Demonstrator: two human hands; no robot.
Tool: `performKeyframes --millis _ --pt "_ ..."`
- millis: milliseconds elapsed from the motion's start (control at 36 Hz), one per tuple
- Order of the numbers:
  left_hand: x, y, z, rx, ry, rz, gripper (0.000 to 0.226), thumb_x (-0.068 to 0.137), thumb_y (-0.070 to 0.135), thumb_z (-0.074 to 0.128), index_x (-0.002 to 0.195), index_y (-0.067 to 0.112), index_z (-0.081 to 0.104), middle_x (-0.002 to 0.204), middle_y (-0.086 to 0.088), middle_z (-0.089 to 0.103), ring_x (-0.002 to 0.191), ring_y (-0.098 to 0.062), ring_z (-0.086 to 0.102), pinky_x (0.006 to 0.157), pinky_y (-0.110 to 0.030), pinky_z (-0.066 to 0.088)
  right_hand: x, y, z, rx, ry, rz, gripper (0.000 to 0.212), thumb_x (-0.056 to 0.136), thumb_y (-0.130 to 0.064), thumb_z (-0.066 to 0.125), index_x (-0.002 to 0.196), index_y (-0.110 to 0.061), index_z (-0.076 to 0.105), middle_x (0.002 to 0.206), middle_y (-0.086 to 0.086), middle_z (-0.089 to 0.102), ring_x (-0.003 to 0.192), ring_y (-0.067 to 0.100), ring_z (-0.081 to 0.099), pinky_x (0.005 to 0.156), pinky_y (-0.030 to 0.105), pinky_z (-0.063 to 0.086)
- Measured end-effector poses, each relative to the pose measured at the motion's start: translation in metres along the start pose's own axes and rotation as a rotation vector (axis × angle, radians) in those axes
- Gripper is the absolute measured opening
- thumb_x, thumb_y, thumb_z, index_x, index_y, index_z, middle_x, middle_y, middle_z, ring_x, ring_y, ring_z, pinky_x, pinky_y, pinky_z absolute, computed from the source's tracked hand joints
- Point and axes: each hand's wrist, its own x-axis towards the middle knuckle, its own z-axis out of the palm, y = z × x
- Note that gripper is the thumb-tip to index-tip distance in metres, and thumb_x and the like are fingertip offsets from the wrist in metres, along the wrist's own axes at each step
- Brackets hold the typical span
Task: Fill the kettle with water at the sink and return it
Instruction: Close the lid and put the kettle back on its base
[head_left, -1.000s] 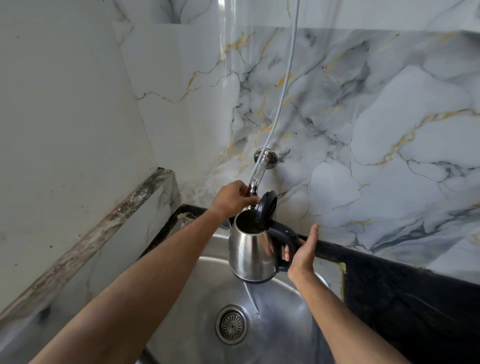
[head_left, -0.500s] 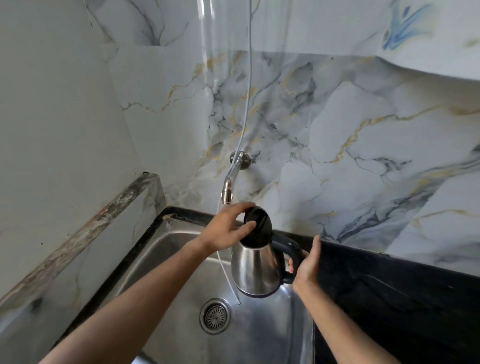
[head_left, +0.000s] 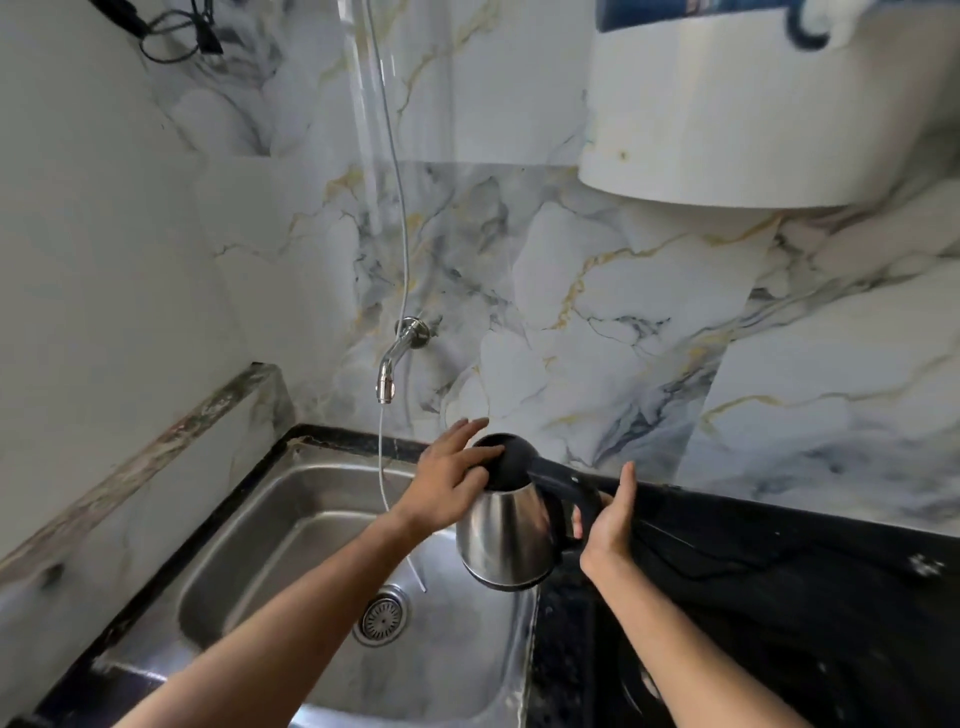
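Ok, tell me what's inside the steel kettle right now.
Nothing inside shows. The black lid sits shut on the shiny steel kettle, with the left hand resting on it, so any water is hidden. The right hand holds the black handle.

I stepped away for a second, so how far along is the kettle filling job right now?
Filling looks done: the kettle is clear of the tap, beside its stream, and its black lid is down. In hand: the right hand grips the handle and the left hand rests on the lid, with the kettle held above the sink edge. Left: carrying it back; the tap is running too.
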Motion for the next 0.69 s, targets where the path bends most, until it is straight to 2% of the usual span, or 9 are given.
performKeyframes --millis 111,222,361,444,500,583,639,694 --pt "-0.004 0.044 0.012 -0.124 -0.039 -0.116 0.051 0.082 0.022 0.038 0.125 0.015 0.065 0.156 -0.007 0.030 0.148 -0.024 0.012 0.120 -0.042 0.010 -0.009 -0.020 -0.028 0.018 0.003 0.005 0.076 0.069 -0.088 0.040 0.042 -0.017 0.045 0.035 0.002 0.039 0.029 0.015 0.029 0.034 0.024 0.017" --pt "-0.008 0.077 0.028 -0.153 -0.075 -0.128 0.053 0.082 0.022 0.036 0.127 0.015 0.064 0.158 -0.004 0.027 0.148 -0.018 0.009 0.120 -0.031 0.003 -0.017 -0.035 -0.056 0.030 0.014 0.006 0.074 0.069 -0.087 0.040 0.046 -0.017 0.046 0.037 0.001 0.040 0.030 0.014 0.030 0.034 0.024 0.017" --pt "-0.010 0.113 0.048 -0.166 -0.106 -0.129 0.054 0.082 0.023 0.035 0.128 0.016 0.062 0.159 -0.004 0.024 0.149 -0.019 0.007 0.120 -0.036 0.005 -0.024 -0.054 -0.093 0.054 0.019 -0.010 0.074 0.070 -0.088 0.039 0.050 -0.017 0.045 0.039 0.000 0.041 0.032 0.013 0.031 0.034 0.025 0.018" --pt "-0.009 0.126 0.056 -0.167 -0.158 -0.114 0.054 0.085 0.026 0.034 0.133 0.019 0.058 0.161 -0.002 0.017 0.149 -0.017 0.003 0.120 -0.039 0.003 -0.025 -0.063 -0.113 0.080 0.026 -0.005 0.074 0.066 -0.090 0.040 0.045 -0.019 0.048 0.038 0.000 0.041 0.032 0.013 0.032 0.035 0.025 0.019" --pt "-0.012 0.132 0.064 -0.253 -0.181 -0.137 0.053 0.087 0.027 0.035 0.137 0.024 0.054 0.162 0.003 0.012 0.148 -0.013 0.004 0.120 -0.038 0.005 -0.024 -0.066 -0.127 0.082 0.029 -0.010 0.074 0.063 -0.091 0.041 0.043 -0.020 0.051 0.039 0.000 0.042 0.032 0.014 0.033 0.035 0.024 0.019" --pt "-0.018 0.136 0.080 -0.557 -0.100 -0.288 0.048 0.096 0.028 0.037 0.144 0.030 0.042 0.161 0.004 0.019 0.147 -0.013 0.013 0.119 -0.042 0.014 -0.021 -0.070 -0.147 0.088 0.026 -0.042 0.078 0.064 -0.092 0.039 0.045 -0.018 0.052 0.037 0.002 0.041 0.031 0.016 0.032 0.033 0.024 0.019" --pt "-0.023 0.131 0.088 -0.738 -0.035 -0.492 0.044 0.099 0.042 0.034 0.142 0.036 0.040 0.156 0.001 0.030 0.144 -0.019 0.022 0.115 -0.049 0.022 -0.019 -0.073 -0.158 0.079 0.033 -0.054 0.079 0.064 -0.093 0.039 0.045 -0.018 0.052 0.035 0.003 0.039 0.031 0.016 0.031 0.033 0.024 0.020" --pt "-0.025 0.125 0.097 -0.910 -0.098 -0.696 0.052 0.095 0.062 0.029 0.134 0.034 0.049 0.148 0.003 0.042 0.137 -0.024 0.034 0.104 -0.051 0.033 -0.017 -0.074 -0.173 0.078 0.056 -0.061 0.078 0.064 -0.093 0.041 0.042 -0.018 0.050 0.035 0.003 0.039 0.031 0.016 0.030 0.033 0.025 0.021"
